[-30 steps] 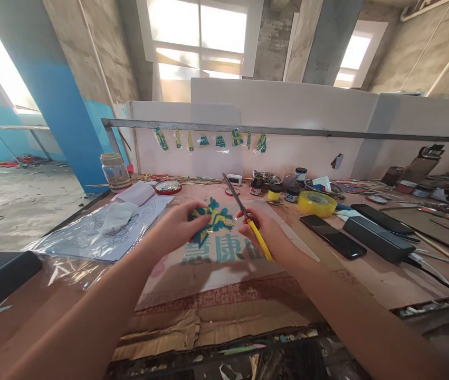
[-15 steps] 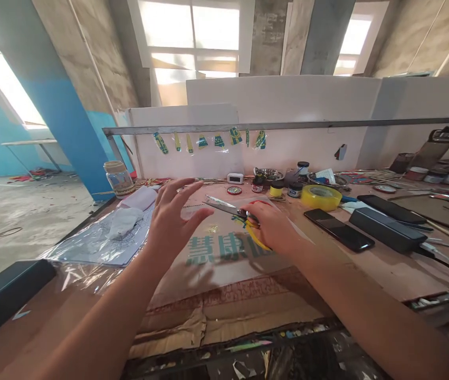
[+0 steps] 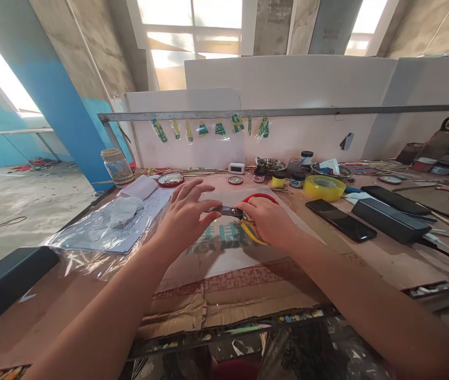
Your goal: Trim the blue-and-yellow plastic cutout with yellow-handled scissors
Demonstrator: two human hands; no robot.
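Now the right hand (image 3: pixel 269 221) grips the scissors (image 3: pixel 244 216) by their handles over the cardboard (image 3: pixel 224 264); left hand (image 3: pixel 184 219), fingers spread open, touches the blades.

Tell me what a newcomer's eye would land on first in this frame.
The two bare hands meeting at the middle of the workbench: the right hand grips scissors with red and yellow handles, and the left hand touches their blades, over printed cardboard. Next comes the yellow tape roll to the right, then the row of blue-and-yellow painted pieces hanging from the metal rail behind.
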